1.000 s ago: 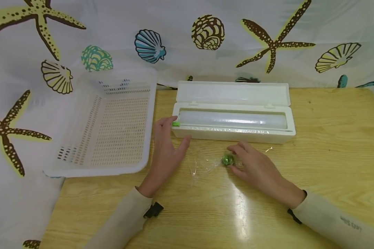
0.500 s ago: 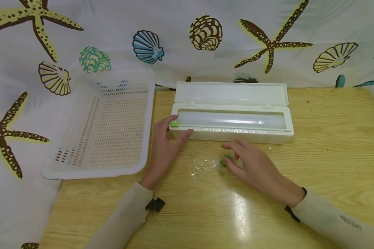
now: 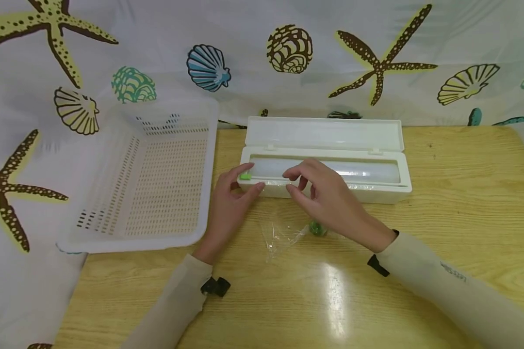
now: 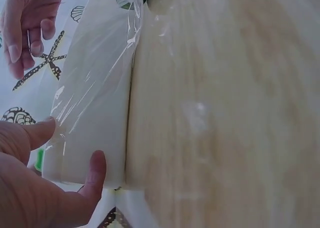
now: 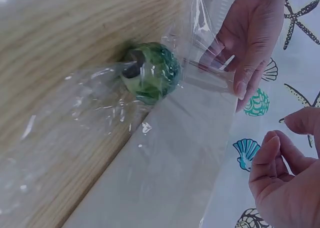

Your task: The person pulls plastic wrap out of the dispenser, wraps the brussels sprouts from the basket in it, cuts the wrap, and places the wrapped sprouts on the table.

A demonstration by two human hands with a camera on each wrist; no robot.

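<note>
An open white cling film dispenser (image 3: 323, 189) with a clear roll (image 3: 270, 167) inside stands at the table's back. My left hand (image 3: 231, 203) holds its left end beside the green slider (image 3: 245, 176), thumb (image 4: 97, 170) on the front face. My right hand (image 3: 327, 194) is over the middle of the dispenser, fingers loosely bent; in the right wrist view nothing shows between them. Just in front of the dispenser lies a small round green thing (image 5: 152, 73) under clear film (image 3: 277, 242), which spreads wrinkled on the table. Its kind is unclear.
A white perforated plastic basket (image 3: 207, 194) stands left of my left hand. Behind the wooden table (image 3: 288, 300) hangs a white cloth (image 3: 249, 29) printed with shells and starfish. The dispenser's lid (image 3: 323, 133) is tipped back toward the cloth.
My right hand has left the green thing and moved up and left over the dispenser. My left hand stays at the dispenser's left end, its thumb now at the front edge.
</note>
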